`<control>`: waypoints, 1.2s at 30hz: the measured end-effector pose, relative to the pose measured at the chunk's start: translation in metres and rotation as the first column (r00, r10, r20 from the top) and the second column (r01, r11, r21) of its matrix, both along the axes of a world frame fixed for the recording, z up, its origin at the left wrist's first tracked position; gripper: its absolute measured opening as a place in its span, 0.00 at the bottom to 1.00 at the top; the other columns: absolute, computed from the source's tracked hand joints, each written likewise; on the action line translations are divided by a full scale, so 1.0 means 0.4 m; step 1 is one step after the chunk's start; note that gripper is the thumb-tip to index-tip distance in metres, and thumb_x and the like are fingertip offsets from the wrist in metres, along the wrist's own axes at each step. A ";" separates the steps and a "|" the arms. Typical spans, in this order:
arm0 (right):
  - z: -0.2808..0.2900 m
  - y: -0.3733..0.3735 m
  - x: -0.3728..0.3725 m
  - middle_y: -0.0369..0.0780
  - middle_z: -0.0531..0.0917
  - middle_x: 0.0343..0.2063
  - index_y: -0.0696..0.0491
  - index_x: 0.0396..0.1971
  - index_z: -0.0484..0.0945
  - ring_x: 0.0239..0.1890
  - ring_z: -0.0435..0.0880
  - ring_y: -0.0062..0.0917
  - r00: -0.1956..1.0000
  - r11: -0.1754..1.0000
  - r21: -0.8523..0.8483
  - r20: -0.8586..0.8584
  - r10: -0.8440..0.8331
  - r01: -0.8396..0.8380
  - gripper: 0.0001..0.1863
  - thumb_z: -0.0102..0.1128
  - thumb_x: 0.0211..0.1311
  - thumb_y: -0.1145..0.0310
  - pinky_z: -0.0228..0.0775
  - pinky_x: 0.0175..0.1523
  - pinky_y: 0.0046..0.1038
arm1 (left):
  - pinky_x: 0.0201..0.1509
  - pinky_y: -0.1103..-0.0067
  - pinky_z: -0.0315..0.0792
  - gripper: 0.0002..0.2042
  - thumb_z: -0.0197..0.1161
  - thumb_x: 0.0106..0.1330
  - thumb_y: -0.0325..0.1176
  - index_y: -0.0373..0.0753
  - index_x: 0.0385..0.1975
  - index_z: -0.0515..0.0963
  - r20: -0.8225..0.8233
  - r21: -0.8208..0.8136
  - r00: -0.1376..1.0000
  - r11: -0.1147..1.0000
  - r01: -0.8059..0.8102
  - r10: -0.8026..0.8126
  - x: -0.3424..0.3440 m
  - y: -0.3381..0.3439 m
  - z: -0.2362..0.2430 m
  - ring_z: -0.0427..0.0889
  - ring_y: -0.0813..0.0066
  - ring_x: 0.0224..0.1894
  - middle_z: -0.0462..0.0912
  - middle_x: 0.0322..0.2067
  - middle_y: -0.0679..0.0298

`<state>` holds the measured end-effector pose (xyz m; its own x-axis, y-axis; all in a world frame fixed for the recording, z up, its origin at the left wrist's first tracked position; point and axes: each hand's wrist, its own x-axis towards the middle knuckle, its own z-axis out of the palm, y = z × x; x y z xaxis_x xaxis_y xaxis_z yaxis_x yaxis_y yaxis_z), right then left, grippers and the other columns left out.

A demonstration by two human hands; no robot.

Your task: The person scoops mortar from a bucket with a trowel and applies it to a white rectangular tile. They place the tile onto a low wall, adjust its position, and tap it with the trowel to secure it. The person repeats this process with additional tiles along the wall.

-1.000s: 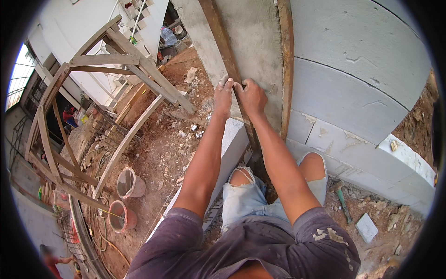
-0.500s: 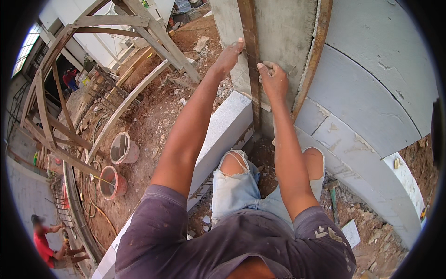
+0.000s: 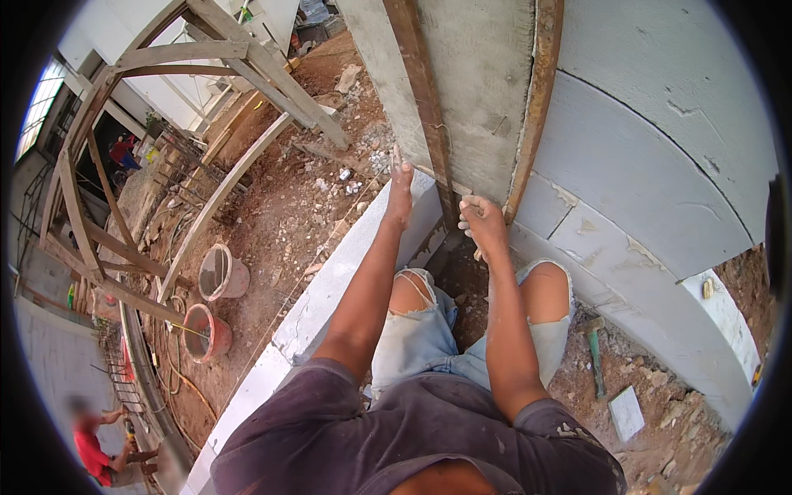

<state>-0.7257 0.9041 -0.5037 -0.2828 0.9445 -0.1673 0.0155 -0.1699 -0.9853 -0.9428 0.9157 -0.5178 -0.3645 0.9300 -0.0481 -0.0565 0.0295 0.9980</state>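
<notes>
My left hand (image 3: 401,196) is above the far end of the white block wall (image 3: 351,262), left of a brown wooden batten (image 3: 422,95) upright against a grey concrete column (image 3: 483,82). Its fingers point up and away, and nothing shows in its grip. A thin string (image 3: 290,295) runs along the wall's left side up toward this hand; whether they touch I cannot tell. My right hand (image 3: 483,224) is closed, fingers curled in, just right of the batten's lower part. Whatever its fingers hold, if anything, is too small to make out.
A second batten (image 3: 538,91) edges the column, beside a curved block wall (image 3: 643,173). A green-handled hammer (image 3: 596,359) and a block offcut (image 3: 627,414) lie right of my knees. Two buckets (image 3: 224,272) stand left, near a wooden arch frame (image 3: 177,56). A person in red (image 3: 91,454) works lower left.
Both hands have come down from higher on the batten, the left one moving off it. The string along the wall's left side now shows. My view has shifted slightly.
</notes>
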 end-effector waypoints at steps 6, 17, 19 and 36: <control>-0.044 -0.011 0.059 0.36 0.84 0.30 0.58 0.52 0.78 0.30 0.82 0.16 0.997 1.000 -0.022 -0.075 -0.022 0.021 0.19 0.61 0.68 0.61 0.73 0.36 0.21 | 0.75 0.53 0.20 0.55 0.34 0.60 0.80 0.44 0.74 0.24 0.125 -0.023 0.992 1.000 0.021 -0.018 0.039 0.054 0.013 0.18 0.63 0.77 0.17 0.75 0.61; 0.027 -0.032 -0.010 0.46 0.79 0.51 0.58 0.64 0.70 0.52 0.78 0.30 0.992 0.985 0.165 0.118 0.034 -0.053 0.29 0.54 0.72 0.53 0.69 0.59 0.32 | 0.78 0.69 0.35 0.49 0.39 0.71 0.69 0.30 0.74 0.35 0.021 0.129 0.967 0.958 -0.254 0.254 0.089 -0.023 0.032 0.33 0.55 0.78 0.35 0.75 0.46; 0.099 -0.089 -0.065 0.49 0.72 0.60 0.57 0.67 0.66 0.63 0.70 0.35 0.984 0.930 0.330 -0.004 0.176 -0.165 0.32 0.50 0.73 0.50 0.59 0.67 0.35 | 0.78 0.67 0.31 0.47 0.36 0.72 0.68 0.34 0.75 0.32 0.009 0.147 0.974 0.963 -0.226 0.227 0.123 -0.136 0.059 0.26 0.58 0.78 0.31 0.76 0.49; 0.719 -0.520 -0.050 0.44 0.83 0.29 0.54 0.33 0.83 0.33 0.83 0.42 -0.091 -0.369 0.097 0.883 0.460 -0.924 0.08 0.66 0.52 0.70 0.75 0.39 0.42 | 0.78 0.60 0.40 0.56 0.40 0.63 0.77 0.36 0.74 0.28 0.616 -0.280 0.763 0.960 -0.020 0.196 0.323 -0.917 0.650 0.36 0.49 0.77 0.30 0.75 0.43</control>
<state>-0.7457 0.6961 -0.2163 -0.9091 -0.3437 -0.2353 -0.2095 0.8655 -0.4550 -0.8136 0.5491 -0.2577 -0.2652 0.8116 -0.5206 -0.6887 0.2185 0.6914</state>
